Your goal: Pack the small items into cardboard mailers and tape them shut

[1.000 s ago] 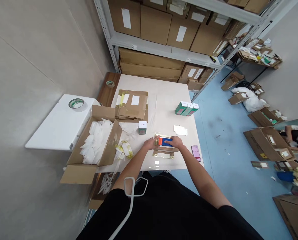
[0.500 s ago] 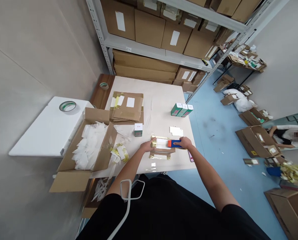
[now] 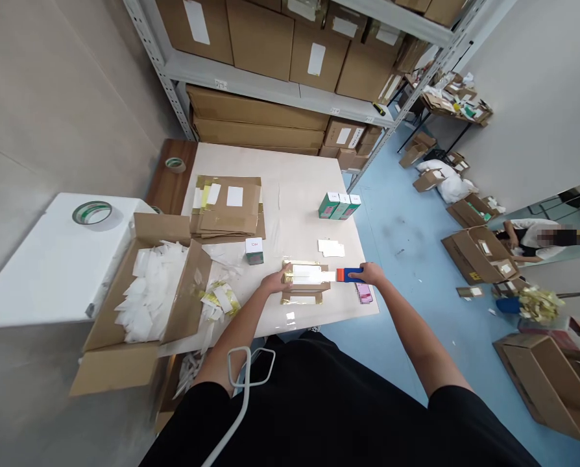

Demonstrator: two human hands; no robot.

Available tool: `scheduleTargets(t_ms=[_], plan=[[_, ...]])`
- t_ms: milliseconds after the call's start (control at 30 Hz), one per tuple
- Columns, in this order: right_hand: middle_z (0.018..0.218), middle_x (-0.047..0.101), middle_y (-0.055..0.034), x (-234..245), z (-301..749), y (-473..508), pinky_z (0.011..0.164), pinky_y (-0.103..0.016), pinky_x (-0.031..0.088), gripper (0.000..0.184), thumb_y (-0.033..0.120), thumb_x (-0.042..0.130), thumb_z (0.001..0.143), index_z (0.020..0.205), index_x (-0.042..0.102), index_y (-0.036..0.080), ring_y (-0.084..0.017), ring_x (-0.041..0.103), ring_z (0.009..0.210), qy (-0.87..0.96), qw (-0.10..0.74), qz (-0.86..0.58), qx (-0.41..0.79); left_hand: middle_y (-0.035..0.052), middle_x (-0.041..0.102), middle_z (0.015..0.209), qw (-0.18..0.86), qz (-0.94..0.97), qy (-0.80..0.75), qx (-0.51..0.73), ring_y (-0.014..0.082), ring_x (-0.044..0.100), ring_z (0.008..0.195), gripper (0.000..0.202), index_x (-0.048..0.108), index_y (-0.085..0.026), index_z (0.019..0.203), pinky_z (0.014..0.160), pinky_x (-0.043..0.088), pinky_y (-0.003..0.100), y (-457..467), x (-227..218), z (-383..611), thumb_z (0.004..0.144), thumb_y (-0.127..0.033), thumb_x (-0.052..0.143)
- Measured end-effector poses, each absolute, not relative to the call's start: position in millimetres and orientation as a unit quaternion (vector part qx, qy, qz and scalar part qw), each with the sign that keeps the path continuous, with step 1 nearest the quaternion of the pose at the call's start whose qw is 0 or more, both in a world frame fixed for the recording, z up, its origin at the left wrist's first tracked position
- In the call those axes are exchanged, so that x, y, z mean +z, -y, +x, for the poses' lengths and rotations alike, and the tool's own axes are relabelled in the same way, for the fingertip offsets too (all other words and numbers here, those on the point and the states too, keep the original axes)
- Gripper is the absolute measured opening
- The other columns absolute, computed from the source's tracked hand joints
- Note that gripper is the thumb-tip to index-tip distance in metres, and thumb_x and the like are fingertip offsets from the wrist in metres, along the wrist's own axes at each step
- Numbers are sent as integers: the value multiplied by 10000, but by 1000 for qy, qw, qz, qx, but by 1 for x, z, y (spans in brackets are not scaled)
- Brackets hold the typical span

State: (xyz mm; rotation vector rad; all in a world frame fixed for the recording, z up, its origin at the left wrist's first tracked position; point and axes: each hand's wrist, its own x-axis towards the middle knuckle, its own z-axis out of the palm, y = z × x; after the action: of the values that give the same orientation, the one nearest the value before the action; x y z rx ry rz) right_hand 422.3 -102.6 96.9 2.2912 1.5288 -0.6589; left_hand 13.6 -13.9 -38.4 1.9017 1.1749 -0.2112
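Looking down past your black clothing and a white cable (image 3: 244,383), you see both forearms reach onto the pale table (image 3: 294,188). Your right hand (image 3: 370,274) is closed around the blue end of an orange-and-blue tool (image 3: 347,275), held at the right end of a white-and-gold packet (image 3: 305,274), near the table's right edge. Your left hand (image 3: 274,283) lies on the packet's left end, fingers curled down over it; whether they pinch it or only press, the view does not show. The packet rests on a small stack of flat brown-and-gold pieces (image 3: 302,295) close to the near edge. A pink item (image 3: 362,293) lies just beside your right wrist.

Left of the hands, yellow-and-white scraps (image 3: 219,299) lie beside an open carton of white packets (image 3: 146,292). Farther in stand a small green-and-white box (image 3: 253,251) and some white cards (image 3: 332,247). Beyond these: flattened cardboard (image 3: 228,207), a row of green boxes (image 3: 338,205), and a tape roll (image 3: 175,165) at the far left corner. A second tape roll (image 3: 92,213) sits on a white side surface. Shelving with brown cartons (image 3: 270,39) closes the background; at far right another person (image 3: 533,237) bends over floor boxes.
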Motion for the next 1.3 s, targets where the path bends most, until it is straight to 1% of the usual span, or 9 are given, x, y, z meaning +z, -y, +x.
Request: scheduleTargets(t_ms=[167,333,600,867,967,1033,1100,1167,1300], plan=[[951,744,-125,99,445,112,608,-284,424,581,776,697,782,878,724,204,-274,706,858,-505,163,815,-231,76,702,1322,433,766,-467,-88,311,682,1163,1048,84,-347,1696,884,500,332,13,-42,14,856,-666,624],[997,751,-142,86,444,115,636,-289,454,624,790,681,783,943,735,189,-292,712,911,-484,170,826,-236,81,597,1513,446,761,-466,-69,317,620,1295,1064,77,-368,1691,974,484,348,13,-45,15,843,-599,676],[1079,751,-180,53,401,104,743,-318,506,556,654,726,839,1071,738,149,-301,724,979,-460,192,838,-220,84,605,1508,457,741,-486,-68,349,625,1291,1061,138,-366,1687,1017,484,412,14,-42,19,823,-551,726],[1018,761,-192,28,377,94,786,-338,511,507,610,741,852,1040,751,139,-309,740,951,-463,177,833,-245,97,591,1525,463,730,-498,-71,353,627,1292,1057,138,-332,1693,969,495,365,15,-38,26,840,-498,740],[1052,759,-216,16,373,98,878,-354,493,388,486,746,890,1040,751,128,-320,728,1027,-482,167,825,-243,91,612,1500,461,727,-502,-86,340,635,1273,1068,98,-323,1697,961,489,356,14,-36,27,846,-481,725],[1083,755,-228,7,371,109,907,-355,483,345,434,714,923,1071,745,123,-324,715,1075,-474,160,830,-247,88,616,1493,457,727,-503,-98,331,635,1269,1066,65,-321,1698,967,484,358,14,-35,28,859,-470,705],[1088,755,-223,-4,370,126,864,-350,500,456,534,588,987,1132,725,123,-314,726,1029,-418,138,860,-259,92,599,1512,453,729,-501,-106,332,626,1281,1064,42,-323,1698,979,479,367,14,-33,28,868,-461,694],[1151,739,-229,-15,368,144,911,-379,495,534,555,456,1039,1247,676,116,-322,711,1078,-361,104,897,-234,96,574,1540,455,729,-500,-109,337,607,1308,1068,31,-323,1698,996,472,375,14,-32,28,870,-454,692],[1319,671,-247,-33,356,167,1044,-401,441,434,336,427,1045,1358,616,100,-322,608,1299,-339,77,899,-266,94,473,1628,463,728,-496,-97,354,555,1378,1079,46,-327,1700,1045,456,393,12,-31,28,857,-425,713]])
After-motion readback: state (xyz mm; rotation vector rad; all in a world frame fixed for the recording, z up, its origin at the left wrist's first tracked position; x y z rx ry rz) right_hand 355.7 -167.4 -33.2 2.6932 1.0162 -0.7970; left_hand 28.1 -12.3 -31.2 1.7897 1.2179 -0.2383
